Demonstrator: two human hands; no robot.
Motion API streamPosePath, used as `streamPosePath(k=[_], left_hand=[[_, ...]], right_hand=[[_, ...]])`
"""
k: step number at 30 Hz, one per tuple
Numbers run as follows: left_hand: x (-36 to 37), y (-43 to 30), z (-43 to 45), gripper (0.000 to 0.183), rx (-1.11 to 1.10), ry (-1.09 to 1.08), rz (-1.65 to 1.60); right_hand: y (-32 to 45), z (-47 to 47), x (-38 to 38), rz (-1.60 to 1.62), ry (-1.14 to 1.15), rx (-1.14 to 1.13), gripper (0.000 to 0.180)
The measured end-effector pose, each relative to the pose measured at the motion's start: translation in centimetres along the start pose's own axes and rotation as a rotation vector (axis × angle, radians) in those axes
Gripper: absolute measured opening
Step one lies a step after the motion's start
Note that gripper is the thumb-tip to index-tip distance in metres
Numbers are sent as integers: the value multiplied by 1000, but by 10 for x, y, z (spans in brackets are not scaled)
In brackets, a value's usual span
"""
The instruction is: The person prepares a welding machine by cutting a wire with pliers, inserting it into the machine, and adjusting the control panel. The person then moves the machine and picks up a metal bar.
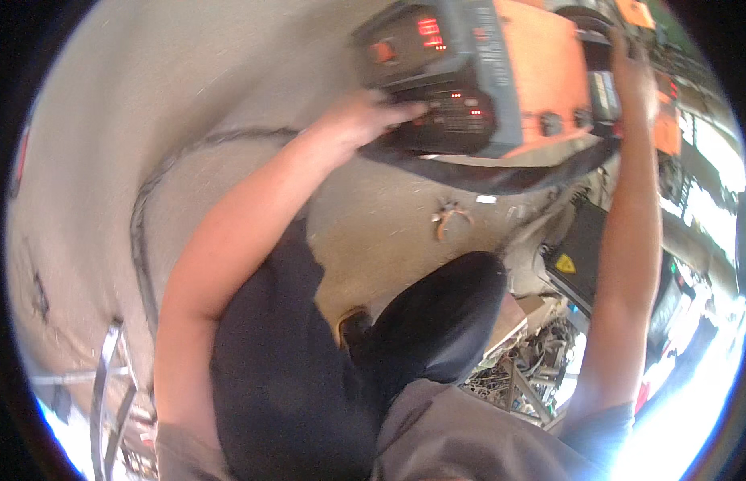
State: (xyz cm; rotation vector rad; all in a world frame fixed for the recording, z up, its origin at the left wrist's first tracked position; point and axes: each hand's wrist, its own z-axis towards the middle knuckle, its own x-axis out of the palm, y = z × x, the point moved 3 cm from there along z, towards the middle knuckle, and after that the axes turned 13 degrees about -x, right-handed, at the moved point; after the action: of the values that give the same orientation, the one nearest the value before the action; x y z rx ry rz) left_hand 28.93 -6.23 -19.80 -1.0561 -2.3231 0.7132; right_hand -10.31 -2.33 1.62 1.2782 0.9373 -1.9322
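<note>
In front of me stands an orange and grey machine [544, 72], apparently a welding power source, with a lit red digital display [430, 33] on its dark front panel [403, 66]. My left hand [364, 117] is at the lower part of that panel, one finger stretched over its small buttons and red indicator lights. Blur hides whether the fingertip presses anything. At the machine's far end, my right hand [635, 78] lies against a dark part next to the orange housing. Its fingers are partly hidden, so its grip is unclear. A thick dark hose [499, 179] runs along the machine's near side.
A curved orange object [454, 221] lies on the concrete floor [385, 222]. A dark cable [141, 216] loops across the floor at left. To the right are a dark case [580, 246] with a yellow label and cluttered parts [529, 361]. A metal frame [105, 385] stands lower left.
</note>
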Motion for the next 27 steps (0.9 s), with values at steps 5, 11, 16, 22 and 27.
streamPosePath(k=[5,11,16,22,27], left_hand=[[-1,0,6,48,-30,-48,-2],[-1,2,9,50,-77,-43,-11],[-3,3,6,53,-152,-115,27],[-1,3,6,54,-110,-72,-16],[1,3,6,50,-23,-78,-68]], right_hand=[[24,-15,-23,-50,-26,60,55],[36,-21,-38,51,-22,65,61],[33,-22,-31,123,-55,101,64],[32,-24,-33,111,-29,118,64],[34,-25,-34,111,-41,115,64]])
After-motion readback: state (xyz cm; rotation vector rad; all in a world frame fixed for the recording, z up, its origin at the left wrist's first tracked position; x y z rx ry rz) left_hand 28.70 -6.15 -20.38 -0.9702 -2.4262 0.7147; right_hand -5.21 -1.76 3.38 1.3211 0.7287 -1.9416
